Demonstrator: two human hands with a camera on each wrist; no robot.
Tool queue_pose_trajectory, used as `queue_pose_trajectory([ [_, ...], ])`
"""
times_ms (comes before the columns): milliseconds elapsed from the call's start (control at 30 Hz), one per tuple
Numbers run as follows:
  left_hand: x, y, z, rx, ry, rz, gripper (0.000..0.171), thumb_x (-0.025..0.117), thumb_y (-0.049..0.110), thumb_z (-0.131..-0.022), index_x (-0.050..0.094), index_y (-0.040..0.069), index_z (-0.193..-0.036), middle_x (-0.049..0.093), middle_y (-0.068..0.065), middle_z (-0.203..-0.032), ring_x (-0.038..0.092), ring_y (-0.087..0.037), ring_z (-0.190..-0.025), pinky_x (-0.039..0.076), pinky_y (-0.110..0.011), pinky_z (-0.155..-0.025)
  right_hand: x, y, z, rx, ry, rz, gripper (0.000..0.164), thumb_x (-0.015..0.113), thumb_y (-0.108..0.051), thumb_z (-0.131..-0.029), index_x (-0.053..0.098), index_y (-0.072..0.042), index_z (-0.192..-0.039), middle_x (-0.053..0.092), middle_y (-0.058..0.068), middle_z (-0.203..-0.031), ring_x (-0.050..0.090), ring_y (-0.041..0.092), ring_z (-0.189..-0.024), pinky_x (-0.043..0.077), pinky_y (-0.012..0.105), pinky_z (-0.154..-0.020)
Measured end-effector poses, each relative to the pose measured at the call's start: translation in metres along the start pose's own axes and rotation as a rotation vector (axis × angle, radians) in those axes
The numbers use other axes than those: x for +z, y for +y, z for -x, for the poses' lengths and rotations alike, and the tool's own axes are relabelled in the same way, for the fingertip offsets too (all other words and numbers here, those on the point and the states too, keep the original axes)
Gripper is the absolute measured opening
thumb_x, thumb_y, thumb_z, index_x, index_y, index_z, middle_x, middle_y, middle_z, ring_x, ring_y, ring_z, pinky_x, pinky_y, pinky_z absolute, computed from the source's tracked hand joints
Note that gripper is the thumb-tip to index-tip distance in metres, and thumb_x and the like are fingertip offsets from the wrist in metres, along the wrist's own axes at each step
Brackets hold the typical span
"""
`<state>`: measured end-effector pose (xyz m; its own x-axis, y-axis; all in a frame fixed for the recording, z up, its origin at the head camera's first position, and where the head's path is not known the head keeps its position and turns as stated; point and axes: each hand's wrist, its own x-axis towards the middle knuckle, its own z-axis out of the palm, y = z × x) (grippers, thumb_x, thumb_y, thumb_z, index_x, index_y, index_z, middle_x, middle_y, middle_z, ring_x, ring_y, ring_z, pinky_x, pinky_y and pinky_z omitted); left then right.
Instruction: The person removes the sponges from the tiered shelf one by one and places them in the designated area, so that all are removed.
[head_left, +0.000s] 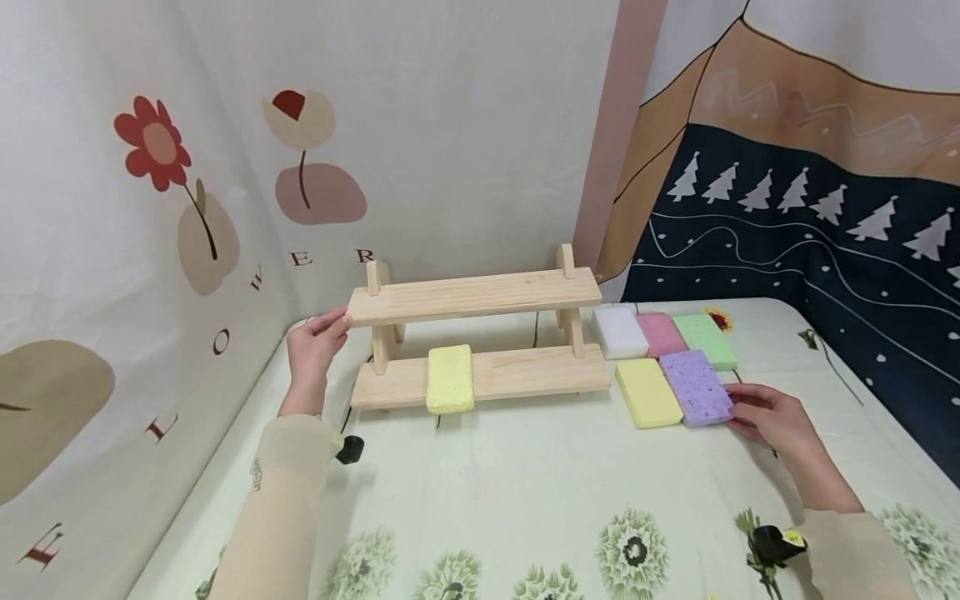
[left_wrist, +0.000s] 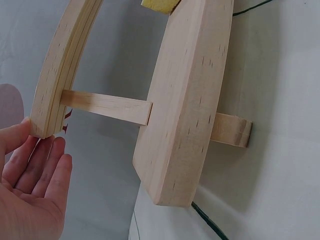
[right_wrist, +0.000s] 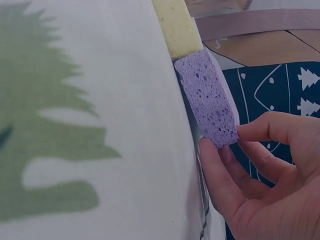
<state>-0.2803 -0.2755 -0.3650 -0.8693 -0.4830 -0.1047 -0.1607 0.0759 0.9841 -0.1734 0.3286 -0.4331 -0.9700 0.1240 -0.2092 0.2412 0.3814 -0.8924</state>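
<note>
A two-tier wooden shelf (head_left: 480,295) stands on the cloth, with a yellow sponge (head_left: 450,379) lying across its lower board. At the left end of the upper board, my left hand (head_left: 315,343) pinches the corner; the left wrist view shows the thumb (left_wrist: 17,134) on one face and the fingers behind. Over on the right, my right hand (head_left: 776,421) grips the near right end of a purple sponge (head_left: 696,387) between thumb and fingers. That sponge sits against a second yellow sponge (head_left: 648,393); its porous side shows in the right wrist view.
Behind the purple sponge lie a white sponge (head_left: 620,333), a pink sponge (head_left: 662,335) and a green sponge (head_left: 705,342), close together. A printed curtain (head_left: 465,125) hangs behind the shelf. The patterned tablecloth (head_left: 525,475) spreads out in front.
</note>
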Motion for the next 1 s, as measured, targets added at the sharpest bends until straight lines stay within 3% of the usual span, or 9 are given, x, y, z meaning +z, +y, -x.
queue_pose_trajectory([
  [333,-0.0002,0.0005,-0.0003,-0.006,-0.002,-0.004,0.041,0.070,0.025,-0.094,0.065,0.011,-0.132,0.067,0.000,-0.124,0.066,-0.003,-0.104,0.053,-0.027,-0.105,-0.0005,0.0007,-0.0007,0.016,-0.050,-0.025,0.056,0.058,-0.009,-0.098,0.037,0.015,-0.143,0.057,-0.020,-0.094,0.062,-0.010,-0.082,0.062,0.018,-0.077],
  [633,0.0006,0.0017,0.0012,-0.002,0.004,-0.016,0.041,0.070,0.024,-0.093,0.066,0.011,-0.132,0.067,-0.002,-0.126,0.067,-0.003,-0.104,0.053,-0.028,-0.105,-0.0027,-0.0042,0.0006,0.042,-0.050,0.063,0.054,0.058,-0.010,-0.099,0.039,0.016,-0.142,0.065,-0.004,-0.108,0.059,-0.013,-0.080,0.061,0.017,-0.075],
  [767,0.0010,0.0014,0.0006,-0.004,0.005,-0.021,0.040,0.070,0.024,-0.094,0.066,0.011,-0.131,0.067,-0.002,-0.127,0.067,-0.003,-0.104,0.053,-0.028,-0.105,-0.0019,-0.0053,0.0017,0.051,-0.030,0.098,0.054,0.058,-0.017,-0.100,0.041,0.014,-0.142,0.064,0.009,-0.121,0.058,-0.014,-0.080,0.060,0.015,-0.074],
  [867,0.0009,0.0009,0.0003,-0.001,0.006,-0.020,0.040,0.070,0.024,-0.093,0.066,0.011,-0.131,0.068,-0.001,-0.126,0.067,-0.004,-0.104,0.053,-0.028,-0.105,-0.0020,-0.0062,0.0029,0.046,-0.007,0.099,0.055,0.057,-0.021,-0.101,0.043,0.012,-0.142,0.067,0.002,-0.116,0.058,-0.014,-0.079,0.060,0.015,-0.073],
  [1000,0.0009,0.0007,0.0000,0.002,0.013,-0.018,0.040,0.072,0.024,-0.092,0.067,0.011,-0.130,0.069,0.001,-0.122,0.067,-0.003,-0.102,0.053,-0.027,-0.104,-0.0032,-0.0076,0.0039,0.027,0.014,0.063,0.056,0.059,-0.023,-0.101,0.043,0.012,-0.142,0.062,-0.026,-0.094,0.058,-0.016,-0.080,0.059,0.014,-0.072],
])
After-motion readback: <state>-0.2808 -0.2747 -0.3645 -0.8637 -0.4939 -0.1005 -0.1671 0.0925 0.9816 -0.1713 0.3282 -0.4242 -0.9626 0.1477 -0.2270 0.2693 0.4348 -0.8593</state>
